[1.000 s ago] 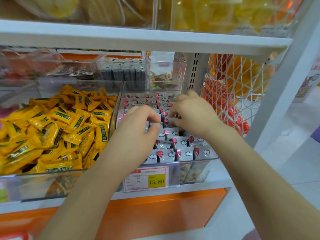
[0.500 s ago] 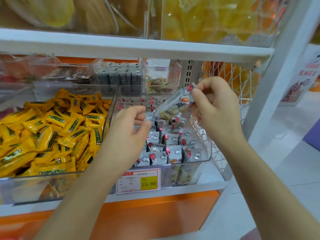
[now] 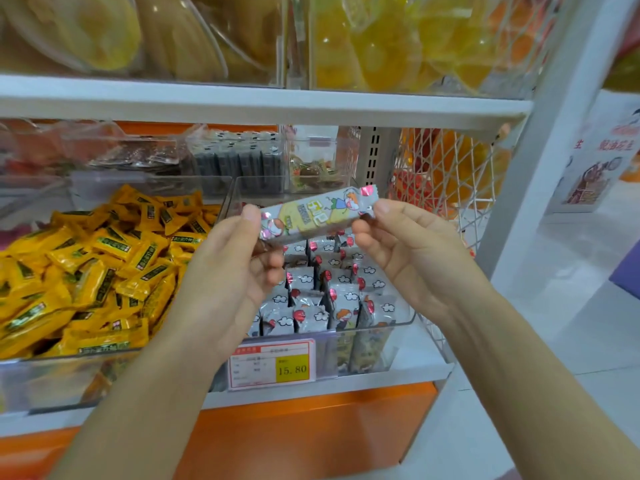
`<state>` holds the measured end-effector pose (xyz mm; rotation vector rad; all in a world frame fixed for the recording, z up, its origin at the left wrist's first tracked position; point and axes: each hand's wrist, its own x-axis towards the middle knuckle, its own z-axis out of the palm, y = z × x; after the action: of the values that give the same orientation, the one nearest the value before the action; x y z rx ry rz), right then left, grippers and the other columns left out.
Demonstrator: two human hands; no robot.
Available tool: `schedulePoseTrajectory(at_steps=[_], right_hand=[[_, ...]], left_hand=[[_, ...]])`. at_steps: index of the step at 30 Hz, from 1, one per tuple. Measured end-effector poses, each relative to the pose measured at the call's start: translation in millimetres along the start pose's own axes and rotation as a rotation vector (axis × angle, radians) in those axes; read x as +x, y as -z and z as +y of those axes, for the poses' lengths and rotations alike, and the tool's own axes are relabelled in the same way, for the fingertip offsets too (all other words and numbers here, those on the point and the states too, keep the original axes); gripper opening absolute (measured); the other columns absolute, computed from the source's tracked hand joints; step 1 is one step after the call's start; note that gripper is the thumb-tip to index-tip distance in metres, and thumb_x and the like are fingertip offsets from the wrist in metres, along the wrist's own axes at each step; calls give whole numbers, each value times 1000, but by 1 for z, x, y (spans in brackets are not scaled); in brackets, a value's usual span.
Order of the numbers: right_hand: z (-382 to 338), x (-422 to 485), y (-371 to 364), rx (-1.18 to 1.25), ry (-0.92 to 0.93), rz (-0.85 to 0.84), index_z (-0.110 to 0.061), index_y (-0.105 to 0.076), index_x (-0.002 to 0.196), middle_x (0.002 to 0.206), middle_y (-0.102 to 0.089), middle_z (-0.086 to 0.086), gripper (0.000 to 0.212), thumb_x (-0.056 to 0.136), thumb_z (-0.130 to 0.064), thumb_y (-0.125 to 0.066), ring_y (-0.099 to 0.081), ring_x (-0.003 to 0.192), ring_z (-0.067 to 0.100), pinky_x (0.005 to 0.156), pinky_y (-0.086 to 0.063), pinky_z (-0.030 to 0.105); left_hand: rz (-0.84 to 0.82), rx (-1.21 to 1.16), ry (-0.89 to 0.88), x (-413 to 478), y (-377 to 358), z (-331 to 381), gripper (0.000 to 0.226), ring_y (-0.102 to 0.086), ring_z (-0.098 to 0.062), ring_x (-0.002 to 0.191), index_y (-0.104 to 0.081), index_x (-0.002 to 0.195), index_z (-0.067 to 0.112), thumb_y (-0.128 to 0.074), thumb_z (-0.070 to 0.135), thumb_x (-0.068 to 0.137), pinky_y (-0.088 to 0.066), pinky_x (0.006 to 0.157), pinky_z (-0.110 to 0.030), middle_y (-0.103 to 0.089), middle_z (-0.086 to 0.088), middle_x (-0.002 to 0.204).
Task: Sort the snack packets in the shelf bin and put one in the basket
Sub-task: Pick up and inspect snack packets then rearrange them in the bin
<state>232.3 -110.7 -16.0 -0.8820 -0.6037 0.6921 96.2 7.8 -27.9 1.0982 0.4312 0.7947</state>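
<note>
Two hands (image 3: 239, 271) (image 3: 408, 251) pinching snack packet (image 3: 317, 214), lengthwise left-right, right end higher

The thumb of the left hand (image 3: 228, 271) covers one end of the packet (image 3: 313, 216), and the right hand (image 3: 412, 251) covers part of the other. The packet's lettering is too blurred to read. Both hands hide many of the rows in the bin (image 3: 401, 325). The small print on the price tag (image 3: 272, 363) is illegible. The left edge cuts off the yellow packets (image 3: 86, 271), and the right edge cuts off the poster (image 3: 595, 168).
</note>
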Motion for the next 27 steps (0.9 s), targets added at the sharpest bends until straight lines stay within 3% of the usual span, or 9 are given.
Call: schedulePoseTrajectory(at_steps=[3, 7, 11, 14, 18, 22, 27], right_hand=[[1, 1, 0, 23, -12, 1, 2, -60, 89, 68, -71, 9, 21, 70, -6, -60, -69, 63, 13, 58, -54, 16], [1, 1, 0, 18, 6, 4, 1, -60, 85, 64, -69, 7, 13, 72, 1, -59, -69, 64, 14, 58, -54, 17], [1, 1, 0, 23, -3, 41, 1, -57, 87, 62, -67, 7, 11, 87, 9, -49, -69, 62, 15, 58, -55, 18], [0, 0, 1, 11, 6, 52, -1, -56, 85, 62, -66, 7, 13, 90, 7, -47, -68, 61, 15, 59, -55, 19], [-4, -2, 2, -65, 59, 84, -2, -55, 87, 59, -66, 6, 12, 92, 5, -46, -67, 58, 14, 58, -54, 18], [-4, -1, 2, -318, 172, 116, -7, -56, 87, 57, -66, 3, 14, 93, 3, -48, -65, 55, 15, 60, -55, 21], [1, -4, -1, -761, 438, 104, -19, -56, 84, 58, -63, -1, 24, 92, 3, -49, -63, 52, 13, 58, -54, 25]], left_hand=[[-13, -266, 81, 1, 1, 4, 37, -47, -5, 49, -52, 102, 7, -58, 33, 77, -39, 41, -15, -45, -9, 98], [17, -413, 65, 3, 2, 5, 12, -54, -6, 51, -59, 91, 5, -52, 15, 89, -44, 47, -14, -57, -5, 79], [75, -205, -43, -1, 2, 3, 13, -62, -6, 57, -60, 94, 4, -47, 5, 92, -49, 55, -15, -61, -10, 85], [121, -67, -136, -4, -1, 4, 10, -63, -6, 58, -58, 85, 7, -51, 4, 90, -50, 55, -15, -60, -8, 79], [164, 99, -222, -8, -4, 4, 6, -63, -5, 59, -57, 87, 9, -53, 6, 91, -50, 56, -16, -60, -4, 76], [143, 63, -182, -8, -5, 5, 7, -61, -4, 56, -57, 88, 8, -51, 7, 92, -50, 54, -16, -60, 0, 70], [116, -300, 19, -6, -4, 10, 10, -58, -5, 48, -55, 86, 5, -47, 3, 92, -48, 49, -13, -60, -1, 55]])
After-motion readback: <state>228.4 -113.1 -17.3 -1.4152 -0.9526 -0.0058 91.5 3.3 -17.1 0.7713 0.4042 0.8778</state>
